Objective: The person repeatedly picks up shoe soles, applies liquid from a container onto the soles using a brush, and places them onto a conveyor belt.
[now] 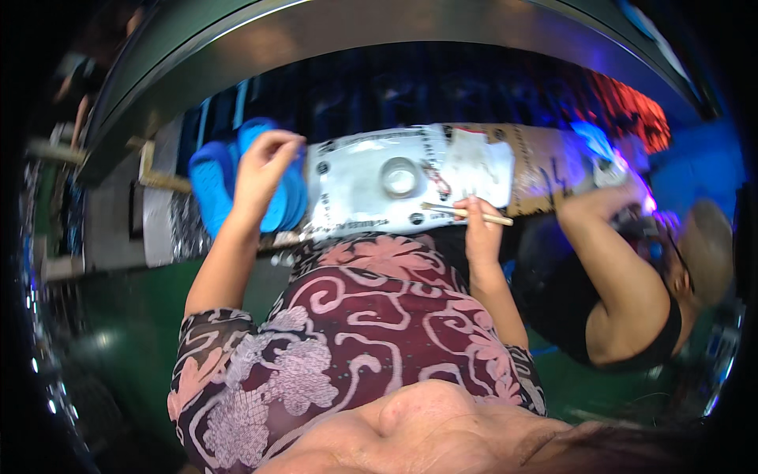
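My right hand (481,229) is closed around the pale wooden handle of a brush (493,218), its bristles pointing left over the table. Just beyond the bristle end, a round clear cup (400,177) stands on a white printed plastic sheet (347,170). On the left, my left hand (267,167) is raised over a group of blue foam shoes (212,182), fingers drawn together and bent to the right. Whether anything is between those fingertips is hidden. Part of the shoes lies behind my left hand and wrist.
Brown cardboard (537,170) covers the table's right part, with a white paper (483,167) at its left edge. Close on my right, a co-worker's bent arm (612,253) reaches to a purple-lit spot. A dark conveyor with a metal guard (379,28) spans the far side.
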`<action>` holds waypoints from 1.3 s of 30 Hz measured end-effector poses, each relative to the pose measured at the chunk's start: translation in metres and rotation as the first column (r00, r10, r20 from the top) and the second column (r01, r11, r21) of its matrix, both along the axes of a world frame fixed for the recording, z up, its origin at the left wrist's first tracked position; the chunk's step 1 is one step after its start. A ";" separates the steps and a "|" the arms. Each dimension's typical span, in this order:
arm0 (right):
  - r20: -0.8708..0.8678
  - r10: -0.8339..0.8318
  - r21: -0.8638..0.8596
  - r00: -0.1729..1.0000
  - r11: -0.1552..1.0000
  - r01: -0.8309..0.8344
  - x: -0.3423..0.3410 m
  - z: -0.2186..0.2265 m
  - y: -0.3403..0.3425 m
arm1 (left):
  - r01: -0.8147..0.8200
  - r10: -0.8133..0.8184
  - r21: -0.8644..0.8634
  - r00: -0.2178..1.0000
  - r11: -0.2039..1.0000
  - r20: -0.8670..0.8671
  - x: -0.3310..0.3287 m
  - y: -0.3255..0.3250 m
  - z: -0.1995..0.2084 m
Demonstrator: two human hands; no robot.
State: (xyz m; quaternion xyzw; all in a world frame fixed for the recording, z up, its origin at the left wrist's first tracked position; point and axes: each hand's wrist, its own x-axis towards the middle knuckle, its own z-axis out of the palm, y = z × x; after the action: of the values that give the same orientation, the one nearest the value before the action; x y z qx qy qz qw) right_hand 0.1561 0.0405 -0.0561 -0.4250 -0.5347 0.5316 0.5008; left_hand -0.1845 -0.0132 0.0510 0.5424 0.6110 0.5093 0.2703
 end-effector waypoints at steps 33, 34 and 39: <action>-0.047 0.255 -0.013 0.966 0.967 -0.255 -0.044 0.060 0.003 | -0.289 0.303 -0.088 0.905 0.953 0.298 0.034 -0.085 -0.044; -0.029 0.269 0.004 0.963 0.963 -0.269 -0.048 0.066 -0.001 | -0.270 0.285 -0.094 0.909 0.958 0.305 0.041 -0.078 -0.046; 0.174 0.339 0.428 0.925 0.819 -0.381 -0.059 0.067 -0.003 | -0.202 0.201 -0.019 0.949 0.979 0.244 0.069 -0.058 -0.044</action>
State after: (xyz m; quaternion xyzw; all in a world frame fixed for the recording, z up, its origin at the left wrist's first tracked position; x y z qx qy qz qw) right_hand 0.0975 0.0373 0.0113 -0.2107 -0.7364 0.4572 0.4520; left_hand -0.1155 -0.0712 0.0071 0.4112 0.6237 0.5990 0.2884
